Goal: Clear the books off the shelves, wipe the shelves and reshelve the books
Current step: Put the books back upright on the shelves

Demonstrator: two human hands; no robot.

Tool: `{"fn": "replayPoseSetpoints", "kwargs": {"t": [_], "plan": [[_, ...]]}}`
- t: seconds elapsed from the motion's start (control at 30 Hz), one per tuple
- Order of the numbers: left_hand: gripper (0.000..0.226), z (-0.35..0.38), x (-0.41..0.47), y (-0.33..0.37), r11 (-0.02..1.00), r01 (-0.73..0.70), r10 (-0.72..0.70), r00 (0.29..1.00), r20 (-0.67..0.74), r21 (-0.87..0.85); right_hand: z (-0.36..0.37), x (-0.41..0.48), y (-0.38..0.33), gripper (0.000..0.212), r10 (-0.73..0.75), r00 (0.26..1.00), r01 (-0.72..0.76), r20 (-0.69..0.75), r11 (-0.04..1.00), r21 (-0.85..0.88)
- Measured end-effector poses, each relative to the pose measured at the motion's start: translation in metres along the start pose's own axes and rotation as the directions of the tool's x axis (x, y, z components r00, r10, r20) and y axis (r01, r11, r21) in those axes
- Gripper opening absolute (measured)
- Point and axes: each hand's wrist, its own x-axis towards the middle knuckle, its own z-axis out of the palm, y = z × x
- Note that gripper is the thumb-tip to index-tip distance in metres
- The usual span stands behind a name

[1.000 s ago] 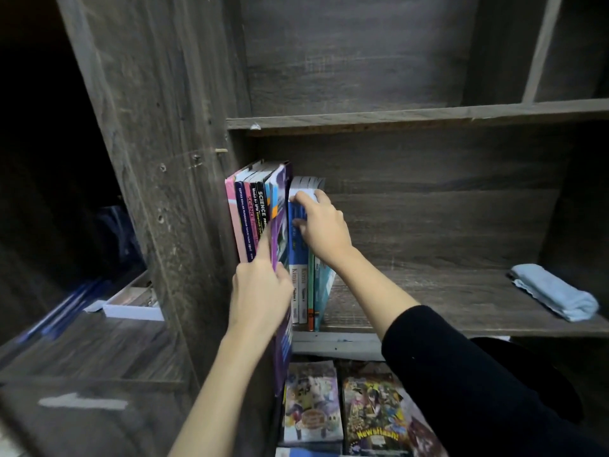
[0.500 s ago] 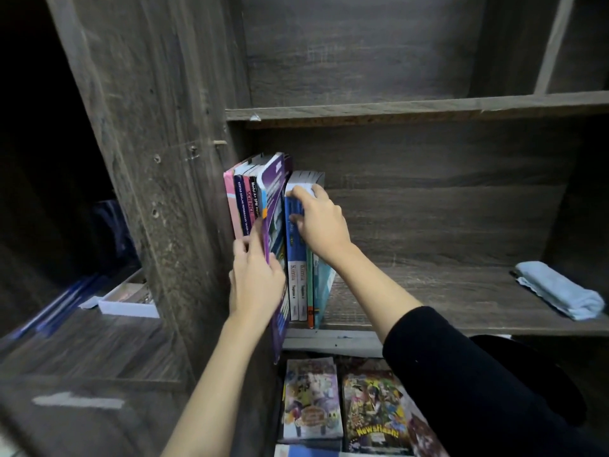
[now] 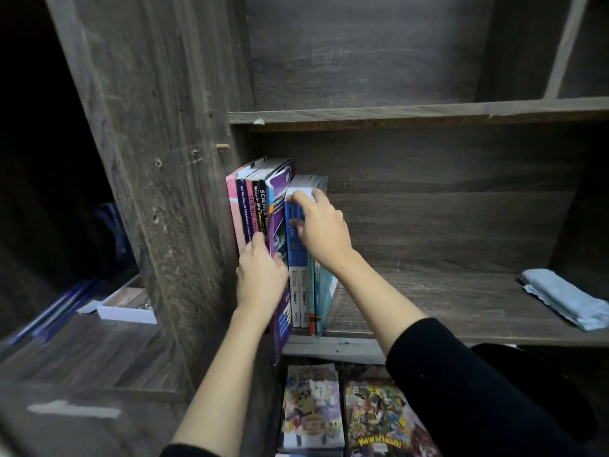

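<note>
Several books stand upright at the left end of the middle shelf (image 3: 428,298), against the side panel. My left hand (image 3: 260,275) grips a purple book (image 3: 280,219) that sits between a pink and black group (image 3: 250,206) and the blue books (image 3: 298,275); its lower edge sticks out past the shelf front. My right hand (image 3: 321,225) holds the top of the blue books, fingers curled over their upper edge, leaning them to the right. A folded light-blue cloth (image 3: 566,298) lies at the shelf's right end.
The upper shelf board (image 3: 412,113) runs above the books. Comic magazines (image 3: 313,410) lie flat on the level below. On the left, a lower surface carries a white tray (image 3: 127,308) and blue pens (image 3: 56,315). The wooden side panel (image 3: 164,159) separates the two areas.
The purple book has slid deeper into the row and stands more upright. My left hand moved up and inward with it. My right hand stays on the blue books.
</note>
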Motion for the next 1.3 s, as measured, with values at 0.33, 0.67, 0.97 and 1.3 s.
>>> {"fn": "replayPoseSetpoints", "kwargs": {"t": [0.33,0.67,0.97,1.3], "plan": [[0.051,0.028,-0.066,-0.048,0.916,-0.291,0.206,0.932,-0.297,-0.277,0.001,0.002,0.003,0.033,-0.022,1.000,0.022,-0.003,1.000,-0.005],[0.022,0.027,-0.048,-0.057,0.945,-0.115,-0.012,0.922,-0.386,-0.305,0.004,0.001,0.005,0.030,-0.043,0.999,0.043,-0.016,0.999,0.018],[0.026,0.038,-0.051,-0.049,0.918,-0.300,0.195,0.911,-0.364,-0.260,0.007,0.002,0.003,0.030,-0.045,0.998,0.046,-0.033,0.999,0.025],[0.024,0.052,-0.026,-0.036,0.946,-0.207,0.095,0.913,-0.396,-0.251,0.009,0.003,0.005,0.031,-0.063,0.997,0.065,-0.051,0.998,0.028]]}}
